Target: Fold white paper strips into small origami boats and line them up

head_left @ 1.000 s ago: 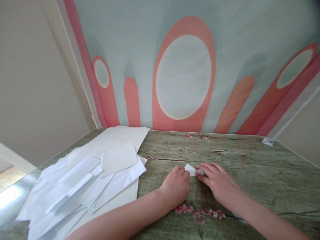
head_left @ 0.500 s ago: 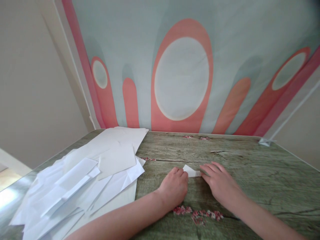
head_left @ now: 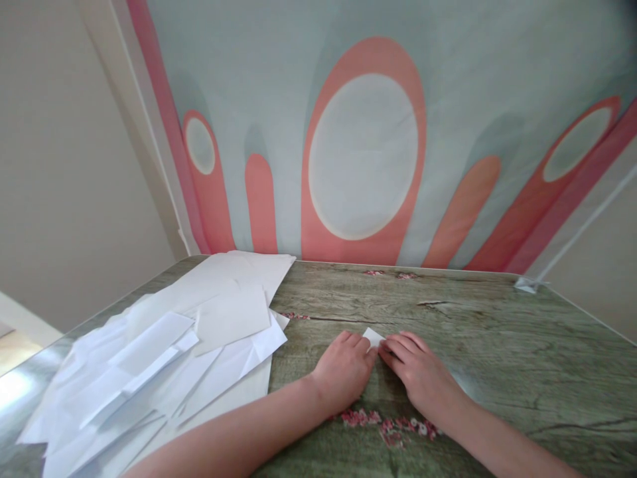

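A small folded piece of white paper (head_left: 373, 336) lies on the wood-patterned table, mostly covered by my hands. My left hand (head_left: 345, 369) is closed at its left side, fingers curled onto the paper. From the right, my right hand (head_left: 417, 372) presses its fingertips together on the paper's right part. The two hands nearly meet, and only a pointed white corner shows between and beyond them.
A large loose pile of white paper sheets (head_left: 233, 318), some folded, covers the table's left side beside my left forearm. Behind the table (head_left: 497, 332) stands a printed panel (head_left: 279, 79). A small clear-looking piece (head_left: 526, 285) sits at the back right corner.
My right hand has moved left along the paper toward my left hand, so less of the paper shows. My left hand has barely shifted.
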A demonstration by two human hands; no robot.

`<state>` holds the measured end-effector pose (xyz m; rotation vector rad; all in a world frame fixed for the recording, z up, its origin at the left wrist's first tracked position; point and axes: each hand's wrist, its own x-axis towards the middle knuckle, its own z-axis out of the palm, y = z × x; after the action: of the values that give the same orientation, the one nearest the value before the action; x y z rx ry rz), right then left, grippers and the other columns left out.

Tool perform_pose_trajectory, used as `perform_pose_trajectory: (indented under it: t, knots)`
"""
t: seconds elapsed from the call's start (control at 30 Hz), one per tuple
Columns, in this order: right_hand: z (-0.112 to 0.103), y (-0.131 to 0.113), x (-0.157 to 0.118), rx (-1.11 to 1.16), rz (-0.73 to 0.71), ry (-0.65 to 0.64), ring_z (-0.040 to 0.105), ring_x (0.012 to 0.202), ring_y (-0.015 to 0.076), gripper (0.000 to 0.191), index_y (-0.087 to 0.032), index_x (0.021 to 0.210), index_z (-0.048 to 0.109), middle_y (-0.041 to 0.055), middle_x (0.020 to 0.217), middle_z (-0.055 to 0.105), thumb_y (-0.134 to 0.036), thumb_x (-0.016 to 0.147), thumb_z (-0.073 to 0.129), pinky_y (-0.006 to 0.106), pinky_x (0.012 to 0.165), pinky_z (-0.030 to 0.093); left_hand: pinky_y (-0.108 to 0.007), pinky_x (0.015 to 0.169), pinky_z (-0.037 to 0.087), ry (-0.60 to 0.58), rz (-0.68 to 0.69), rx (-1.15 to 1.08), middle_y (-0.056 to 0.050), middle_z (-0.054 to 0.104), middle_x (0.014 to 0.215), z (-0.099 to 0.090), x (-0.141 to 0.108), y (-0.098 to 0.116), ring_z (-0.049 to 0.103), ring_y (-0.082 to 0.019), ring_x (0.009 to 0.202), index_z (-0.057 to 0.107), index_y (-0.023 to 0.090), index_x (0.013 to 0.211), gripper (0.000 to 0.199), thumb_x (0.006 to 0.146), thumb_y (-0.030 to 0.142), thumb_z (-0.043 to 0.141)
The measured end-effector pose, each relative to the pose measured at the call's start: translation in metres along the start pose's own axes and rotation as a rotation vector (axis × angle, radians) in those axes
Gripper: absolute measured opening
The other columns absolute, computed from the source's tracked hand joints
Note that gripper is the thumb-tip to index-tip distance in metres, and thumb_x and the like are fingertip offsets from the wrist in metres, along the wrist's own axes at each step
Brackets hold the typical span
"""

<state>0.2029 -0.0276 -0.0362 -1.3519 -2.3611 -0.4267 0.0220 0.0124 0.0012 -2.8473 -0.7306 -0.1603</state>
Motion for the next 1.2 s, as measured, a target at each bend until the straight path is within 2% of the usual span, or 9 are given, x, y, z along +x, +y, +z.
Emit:
perform_pose_trajectory:
  t: [0.1,0.43,0.57,0.9,0.97,1.07,1.2]
  knots:
    - [0.0,0.0,0.001,-0.014,-0.009,-0.005,0.052,0.1,0.0199,0.024,-0.018,0.09,0.065,0.0061,0.097,0.063,-0.006,0.082,0.045,0.041,0.098,0.033,-0.033,0.078,0.037,-0.004,-0.026,0.009,-0.006,0.057,0.091,-0.003,-0.001,0.002,0.051,-0.021,0.088,0.054,0.014,0.108,0.023,0.087,0.016,0.044]
    - [-0.002,0.0,0.002,0.012,0.007,-0.037,0.052,0.098,0.0198,0.025,-0.02,0.098,0.064,0.0055,0.097,0.062,-0.008,0.084,0.047,0.042,0.098,0.033,-0.035,0.078,0.036,-0.099,-0.102,0.066,-0.01,0.06,0.091,-0.015,-0.004,0.002,0.048,-0.025,0.097,0.066,0.011,0.085,0.014,0.081,0.017,0.054]
    - [-0.003,-0.001,0.002,0.026,0.011,-0.044,0.052,0.098,0.0199,0.026,-0.019,0.099,0.064,0.0055,0.097,0.063,-0.007,0.083,0.047,0.042,0.098,0.033,-0.036,0.079,0.036,-0.149,-0.112,0.086,-0.011,0.061,0.092,-0.019,-0.006,0.001,0.047,-0.026,0.099,0.069,0.013,0.082,0.015,0.08,0.02,0.056]
    - [0.001,0.003,0.0,0.101,0.014,-0.028,0.052,0.097,0.0202,0.025,-0.02,0.099,0.064,0.0054,0.099,0.062,-0.008,0.083,0.049,0.043,0.097,0.033,-0.036,0.076,0.04,-0.176,-0.094,0.022,-0.01,0.06,0.081,-0.023,-0.006,-0.015,0.052,-0.025,0.085,0.067,0.012,0.074,0.011,0.069,0.02,0.062]
    - [0.001,0.003,0.0,0.119,0.012,-0.019,0.053,0.097,0.0201,0.027,-0.019,0.1,0.064,0.006,0.099,0.062,-0.007,0.083,0.048,0.043,0.096,0.035,-0.035,0.076,0.041,-0.14,-0.155,-0.036,-0.009,0.06,0.082,-0.024,-0.005,-0.019,0.054,-0.023,0.083,0.066,0.013,0.079,0.012,0.072,0.017,0.057]
    - [-0.003,0.001,-0.001,0.166,0.033,0.007,0.053,0.098,0.0209,0.03,-0.019,0.102,0.064,0.0071,0.1,0.062,-0.005,0.081,0.047,0.042,0.094,0.037,-0.032,0.078,0.042,-0.022,-0.216,-0.158,-0.007,0.06,0.092,-0.018,-0.003,-0.019,0.055,-0.02,0.086,0.061,0.015,0.096,0.02,0.08,0.017,0.049]
    - [-0.005,0.001,-0.001,0.218,0.108,0.034,0.054,0.099,0.0205,0.041,-0.02,0.11,0.06,0.007,0.104,0.062,-0.002,0.078,0.041,0.041,0.089,0.042,-0.034,0.087,0.04,0.036,-0.217,-0.285,-0.006,0.059,0.106,-0.001,-0.002,-0.018,0.053,-0.02,0.099,0.055,0.019,0.111,0.028,0.084,0.029,0.052]
